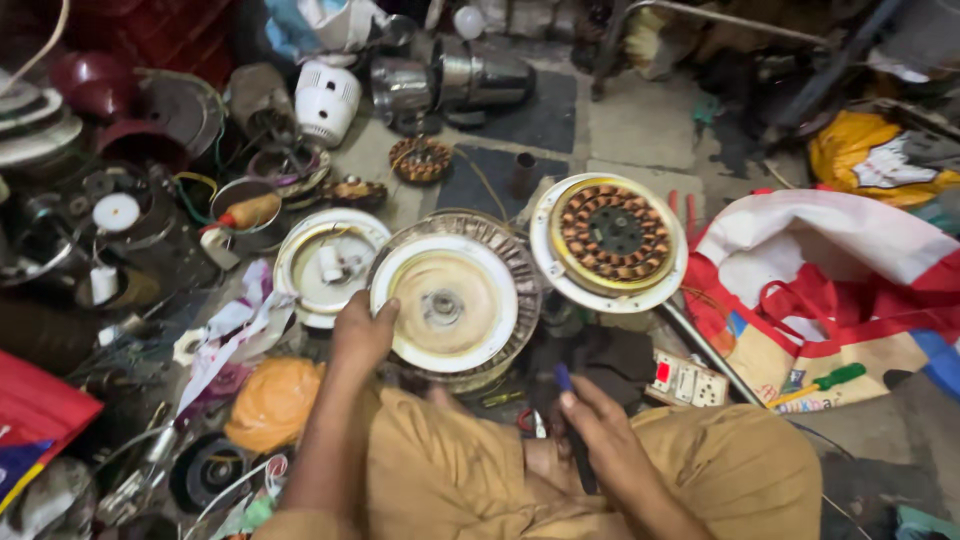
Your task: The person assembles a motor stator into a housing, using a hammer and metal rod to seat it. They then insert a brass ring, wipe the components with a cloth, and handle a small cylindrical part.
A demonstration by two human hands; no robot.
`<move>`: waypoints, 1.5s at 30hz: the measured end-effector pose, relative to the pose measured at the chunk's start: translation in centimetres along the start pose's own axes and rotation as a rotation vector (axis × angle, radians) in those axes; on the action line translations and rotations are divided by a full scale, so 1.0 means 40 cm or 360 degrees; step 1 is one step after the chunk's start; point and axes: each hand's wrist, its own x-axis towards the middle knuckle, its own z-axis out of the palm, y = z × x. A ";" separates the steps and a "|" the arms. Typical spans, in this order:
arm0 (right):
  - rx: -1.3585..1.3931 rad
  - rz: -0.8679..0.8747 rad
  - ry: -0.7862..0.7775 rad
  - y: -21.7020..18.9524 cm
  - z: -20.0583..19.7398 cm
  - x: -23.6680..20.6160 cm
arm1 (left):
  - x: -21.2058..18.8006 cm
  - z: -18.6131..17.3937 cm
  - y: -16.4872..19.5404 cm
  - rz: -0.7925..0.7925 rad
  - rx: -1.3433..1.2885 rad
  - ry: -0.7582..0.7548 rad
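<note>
My left hand (360, 335) grips the near-left rim of a round white fan motor housing (455, 300) with a finned metal edge, standing on the floor in front of my knees. My right hand (600, 430) rests over my right thigh, fingers closed around a dark tool with a blue tip (566, 385). Just right of the housing lies a white cover holding a copper-wound stator (610, 237). A second white fan cover (328, 262) lies to the left.
A switch-and-socket board (688, 381) and a green-handled screwdriver (825, 380) lie at right near a red-and-white bag (830, 270). Motor parts, metal vessels (470, 80), a small stator (420, 160) and an orange cloth (275, 400) crowd the floor at left and back.
</note>
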 end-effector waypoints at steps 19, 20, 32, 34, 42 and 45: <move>0.0620 -0.0254 -0.0132 -0.296 -0.311 -0.008 | -0.283 -0.142 0.608 0.2188 0.0123 0.0556; 0.0816 -0.0289 -0.0098 -0.286 -0.318 -0.009 | -0.300 -0.107 0.603 0.1629 -0.0388 0.0325; 0.0376 -0.0259 0.0450 -0.088 -0.415 -0.012 | -0.515 0.240 0.202 -0.0076 -0.1663 -0.0421; 0.0460 -0.0196 0.0579 -0.081 -0.430 -0.004 | -0.496 0.241 0.202 -0.0342 -0.1584 -0.0595; -0.0120 -0.0443 0.0746 -0.170 -0.387 0.012 | -0.352 0.127 0.398 -0.0332 -0.1239 -0.0616; -0.0844 -0.0668 0.0823 -0.252 -0.386 0.076 | -0.228 0.104 0.481 -0.0268 -0.1239 -0.0547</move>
